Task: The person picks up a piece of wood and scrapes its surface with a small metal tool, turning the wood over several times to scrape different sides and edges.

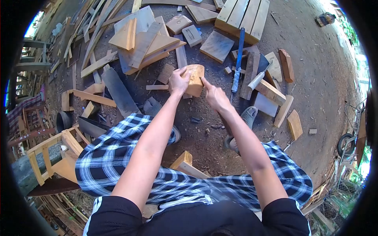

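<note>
A light wooden block [195,80] with a rounded top is held up between my hands, above the dirt floor. My left hand [179,82] is closed on its left side. At the block's right edge is my right hand [215,95], its fingers wrapped round a dark, thin tool [225,122] that runs back under my wrist; the index finger points along it toward the block. The tool's far end is mostly hidden. Just left of the block lie a small ridged wood piece [165,74] and a short stick [157,87].
Wood offcuts [143,47] are piled at the upper left. A slatted wooden piece [243,17] stands at the top. On the right lie a blue handsaw [239,59], a blade with a pale handle [256,80] and more blocks. A small wooden frame [47,161] is at the left.
</note>
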Action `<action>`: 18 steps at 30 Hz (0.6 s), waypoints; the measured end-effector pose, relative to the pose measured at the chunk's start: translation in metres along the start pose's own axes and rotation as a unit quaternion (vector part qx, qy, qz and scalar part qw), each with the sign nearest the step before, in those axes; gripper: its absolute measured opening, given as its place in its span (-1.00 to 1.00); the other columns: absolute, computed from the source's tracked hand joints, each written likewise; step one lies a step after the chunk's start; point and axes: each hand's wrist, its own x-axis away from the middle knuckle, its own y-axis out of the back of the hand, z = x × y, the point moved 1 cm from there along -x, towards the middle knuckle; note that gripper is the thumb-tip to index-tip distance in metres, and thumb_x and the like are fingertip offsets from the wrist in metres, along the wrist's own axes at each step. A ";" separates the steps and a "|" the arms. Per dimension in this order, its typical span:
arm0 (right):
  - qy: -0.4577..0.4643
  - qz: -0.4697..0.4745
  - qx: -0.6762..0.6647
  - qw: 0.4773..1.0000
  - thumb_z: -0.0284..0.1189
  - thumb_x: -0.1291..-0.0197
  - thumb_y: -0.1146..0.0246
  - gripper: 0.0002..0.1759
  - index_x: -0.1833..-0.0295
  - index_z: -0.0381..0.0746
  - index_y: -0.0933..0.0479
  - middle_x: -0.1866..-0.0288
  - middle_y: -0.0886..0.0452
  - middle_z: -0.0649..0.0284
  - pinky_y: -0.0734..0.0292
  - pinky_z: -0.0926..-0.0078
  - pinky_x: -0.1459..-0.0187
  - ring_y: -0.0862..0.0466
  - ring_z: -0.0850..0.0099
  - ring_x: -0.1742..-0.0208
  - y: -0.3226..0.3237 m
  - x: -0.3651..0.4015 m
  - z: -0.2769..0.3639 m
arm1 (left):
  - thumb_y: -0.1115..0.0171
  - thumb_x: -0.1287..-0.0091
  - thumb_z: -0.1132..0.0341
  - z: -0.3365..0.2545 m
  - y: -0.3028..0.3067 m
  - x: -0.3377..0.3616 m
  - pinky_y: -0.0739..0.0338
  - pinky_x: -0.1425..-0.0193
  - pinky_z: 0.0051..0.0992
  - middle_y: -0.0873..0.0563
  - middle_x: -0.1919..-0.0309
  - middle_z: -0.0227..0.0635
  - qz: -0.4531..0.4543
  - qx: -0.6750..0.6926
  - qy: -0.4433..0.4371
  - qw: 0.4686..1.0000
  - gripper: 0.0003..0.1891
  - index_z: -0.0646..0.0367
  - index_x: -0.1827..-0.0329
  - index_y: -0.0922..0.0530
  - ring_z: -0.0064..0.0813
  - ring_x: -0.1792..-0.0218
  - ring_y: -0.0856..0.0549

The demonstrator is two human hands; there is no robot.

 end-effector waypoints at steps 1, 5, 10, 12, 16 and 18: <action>0.009 0.005 0.037 0.999 -0.43 -0.30 0.10 -0.35 -0.54 0.09 -0.21 0.01 -0.65 -0.27 -0.55 -0.01 -0.15 -0.66 -0.14 -0.08 0.001 0.011 0.001 | -0.39 -0.19 0.11 0.002 -0.001 -0.001 -0.55 -0.22 -0.30 -0.72 -0.07 -0.12 0.006 0.013 -0.024 1.000 -0.60 0.07 -0.05 -0.72 -0.14 -0.09 -0.70; 0.012 0.003 0.047 0.999 -0.40 -0.32 0.09 -0.37 -0.53 0.05 -0.21 -0.01 -0.64 -0.26 -0.56 -0.01 -0.13 -0.66 -0.14 -0.08 -0.002 -0.002 -0.002 | -0.39 -0.18 0.08 0.015 -0.009 -0.008 -0.53 -0.25 -0.30 -0.71 -0.09 -0.09 0.010 0.010 -0.011 1.000 -0.58 0.08 -0.04 -0.73 -0.12 -0.10 -0.69; 0.008 -0.013 0.041 0.999 -0.41 -0.33 0.13 -0.36 -0.55 0.04 -0.19 -0.04 -0.61 -0.30 -0.50 -0.02 -0.18 -0.65 -0.16 -0.08 0.001 -0.033 0.000 | -0.40 -0.16 0.06 0.014 -0.007 -0.008 -0.52 -0.27 -0.29 -0.70 -0.09 -0.04 0.024 0.027 0.016 0.999 -0.59 0.06 -0.02 -0.74 -0.09 -0.12 -0.67; 0.008 0.000 0.041 0.999 -0.38 -0.37 0.15 -0.39 -0.55 0.06 -0.18 -0.02 -0.60 -0.33 -0.48 -0.04 -0.20 -0.64 -0.18 -0.08 0.003 -0.006 0.003 | -0.40 -0.16 0.05 0.013 -0.008 -0.007 -0.50 -0.29 -0.29 -0.67 -0.11 0.00 -0.003 0.012 -0.004 1.000 -0.59 0.04 -0.02 -0.75 -0.09 -0.14 -0.66; 0.020 -0.001 0.038 0.999 -0.36 -0.41 0.16 -0.42 -0.54 0.06 -0.20 0.00 -0.61 -0.32 -0.50 -0.05 -0.16 -0.64 -0.19 -0.06 -0.001 -0.004 -0.004 | -0.42 -0.15 0.05 0.019 -0.012 -0.006 -0.50 -0.27 -0.29 -0.66 -0.09 -0.04 -0.003 0.021 0.004 1.000 -0.59 0.03 -0.01 -0.76 -0.12 -0.12 -0.65; 0.033 -0.024 0.049 0.998 -0.37 -0.40 0.14 -0.41 -0.54 0.06 -0.21 0.01 -0.63 -0.29 -0.54 -0.04 -0.11 -0.66 -0.16 -0.04 -0.007 -0.041 -0.015 | -0.42 -0.14 0.06 0.018 -0.011 -0.007 -0.50 -0.26 -0.30 -0.65 -0.08 -0.07 -0.015 0.001 -0.008 1.000 -0.60 0.02 0.00 -0.76 -0.14 -0.10 -0.65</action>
